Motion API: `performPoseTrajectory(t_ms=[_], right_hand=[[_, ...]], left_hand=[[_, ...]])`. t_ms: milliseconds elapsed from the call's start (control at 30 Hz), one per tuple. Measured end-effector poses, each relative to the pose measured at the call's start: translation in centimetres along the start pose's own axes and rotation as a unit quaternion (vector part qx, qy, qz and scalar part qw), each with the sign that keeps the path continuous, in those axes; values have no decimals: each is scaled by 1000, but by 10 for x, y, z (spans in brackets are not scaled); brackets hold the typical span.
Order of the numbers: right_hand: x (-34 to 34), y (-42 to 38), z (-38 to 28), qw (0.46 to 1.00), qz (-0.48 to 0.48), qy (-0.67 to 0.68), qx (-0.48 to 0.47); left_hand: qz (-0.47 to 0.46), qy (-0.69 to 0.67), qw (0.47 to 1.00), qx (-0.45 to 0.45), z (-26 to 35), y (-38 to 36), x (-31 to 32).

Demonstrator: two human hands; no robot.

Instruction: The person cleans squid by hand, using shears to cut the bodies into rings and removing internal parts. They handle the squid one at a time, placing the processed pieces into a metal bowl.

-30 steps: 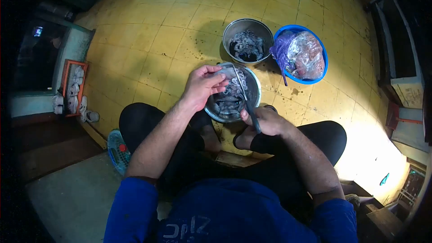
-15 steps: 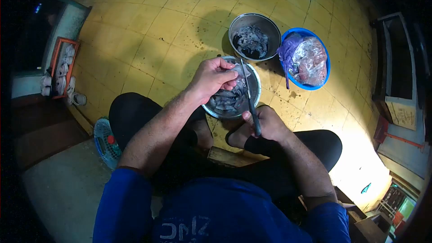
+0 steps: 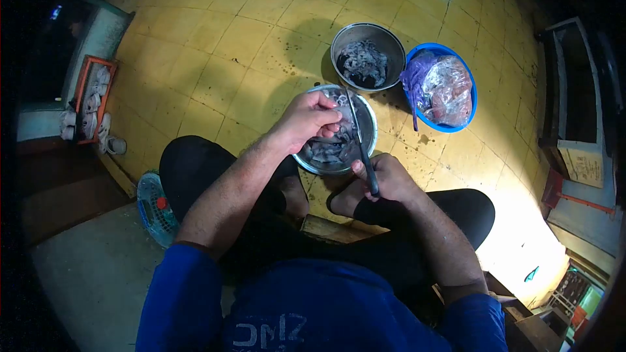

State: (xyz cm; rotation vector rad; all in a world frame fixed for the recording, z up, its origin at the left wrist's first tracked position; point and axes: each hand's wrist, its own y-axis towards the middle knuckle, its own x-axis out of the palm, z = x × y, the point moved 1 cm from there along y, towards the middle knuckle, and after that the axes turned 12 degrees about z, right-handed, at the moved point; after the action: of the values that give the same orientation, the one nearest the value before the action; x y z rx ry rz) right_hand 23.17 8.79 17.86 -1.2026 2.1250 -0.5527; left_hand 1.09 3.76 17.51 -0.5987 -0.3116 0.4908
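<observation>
Between my feet stands a metal bowl (image 3: 370,132) with several greyish pieces that look like shrimp or small squid (image 3: 326,151). Over its left side, my left hand (image 3: 314,117) pinches a small pale translucent piece (image 3: 344,112). My right hand (image 3: 385,179) is wrapped round the black handle of scissors (image 3: 369,168) at the bowl's lower right. The long blades point up and away across the bowl, beside the pale piece. Whether they touch it I cannot tell.
Beyond the bowl is a deeper metal pot (image 3: 395,45) holding more greyish pieces. A blue basin (image 3: 475,99) with plastic bags (image 3: 447,88) stands right of it. A shoe rack (image 3: 83,85) is far left; a blue-green fan (image 3: 151,212) lies by my left knee.
The pale piece at my left fingertips shows less beyond the blades than before. My left hand has shifted very slightly; my right hand stays round the scissors.
</observation>
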Motion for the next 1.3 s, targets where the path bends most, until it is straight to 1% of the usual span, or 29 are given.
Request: performPoseTrajectory(t_ms=[67, 133, 167, 233, 267, 333, 467, 567, 633, 667, 700, 733, 767, 833, 867, 933, 1033, 1067, 1100, 1167, 1233, 1300], right_hand=[[2, 2, 5, 1000, 6, -1, 0], [3, 2, 7, 998, 30, -18, -49], [3, 3, 7, 998, 30, -18, -49], [3, 4, 5, 994, 16, -88, -64], [4, 3, 4, 994, 16, -88, -63], [5, 3, 4, 990, 49, -90, -94], [7, 3, 6, 990, 54, -102, -75], [6, 0, 4, 993, 36, -98, -54], [6, -1, 3, 992, 40, -105, -64], [7, 0, 5, 992, 39, -105, -65], [8, 1, 7, 987, 61, -118, -90], [8, 2, 7, 981, 82, -131, -116], [8, 1, 7, 981, 82, -131, -115], [5, -3, -2, 998, 1, -67, -12], [2, -5, -6, 998, 1, -67, -13], [-1, -7, -12, 999, -15, -31, 14], [-2, -5, -12, 1000, -9, 2, 28], [-2, -4, -9, 1000, -9, 2, 28], [-2, -2, -4, 1000, -11, -1, 15], [1, 2, 2, 1000, -12, -3, 1], [4, 2, 5, 997, 23, -42, -66], [7, 5, 8, 996, 16, -46, -73]], left_hand=[[6, -18, 1000, 7, 2, 0, -2], [12, -38, 999, 13, 2, 0, -2], [12, -41, 999, 16, 1, 1, -1], [12, -45, 999, 19, 0, 1, 1], [5, -40, 999, 14, -2, 0, 2], [-2, -36, 999, 10, -3, 0, 3], [-14, -27, 999, 20, -2, 4, -1], [-20, -27, 999, 19, 3, 1, -1], [-24, -28, 999, 19, 4, 1, -2], [-50, -8, 999, 2, 3, 2, -4], [-76, 12, 997, -14, 2, 2, -5], [-76, 12, 997, -14, 1, 1, -5], [-75, 24, 997, -17, -1, 0, -3], [-75, 36, 996, -21, -2, -1, -2], [-77, 45, 996, -23, -1, -1, -2], [-78, 55, 995, -26, -1, -1, -2], [-52, 31, 998, -32, -1, 0, 0], [-34, 0, 999, -27, 0, 4, -3], [-16, -32, 999, -21, 0, 6, -5], [-11, -41, 999, -7, -1, 7, -6], [-6, -50, 999, 7, -2, 5, -5], [-10, -73, 997, 21, -4, 4, -1]])
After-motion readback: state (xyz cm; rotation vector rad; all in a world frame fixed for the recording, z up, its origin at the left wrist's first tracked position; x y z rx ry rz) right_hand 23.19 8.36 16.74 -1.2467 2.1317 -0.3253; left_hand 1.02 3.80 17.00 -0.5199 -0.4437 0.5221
